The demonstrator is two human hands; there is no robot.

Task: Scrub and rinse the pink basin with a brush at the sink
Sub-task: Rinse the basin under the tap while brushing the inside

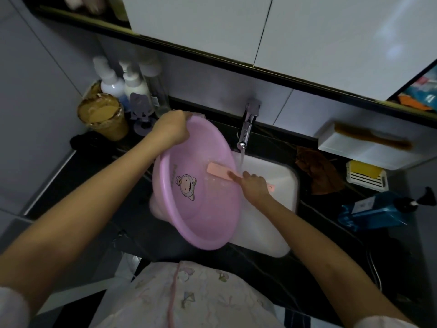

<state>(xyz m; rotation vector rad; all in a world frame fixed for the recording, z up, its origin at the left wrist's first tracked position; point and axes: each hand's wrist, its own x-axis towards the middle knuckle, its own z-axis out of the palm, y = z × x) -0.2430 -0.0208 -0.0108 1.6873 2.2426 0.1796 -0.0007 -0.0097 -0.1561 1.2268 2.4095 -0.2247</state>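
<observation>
The pink basin (208, 209) is tilted up on its edge over the left side of the white sink (281, 183), its inside facing right, a cartoon figure printed on its bottom. My left hand (171, 129) grips the basin's upper rim. My right hand (254, 185) holds a pink brush (217, 170) by its handle, index finger stretched along it, the brush head pressed against the basin's inner wall. Water runs from the chrome tap (248, 124) just right of the basin's rim.
Bottles (113, 81) and a brown cup (104, 117) stand at the back left of the dark counter. A brown cloth (319, 171), a soap tray (366, 176) and a blue pump bottle (376, 211) lie to the right. A white shelf with a comb (373, 138) hangs on the wall.
</observation>
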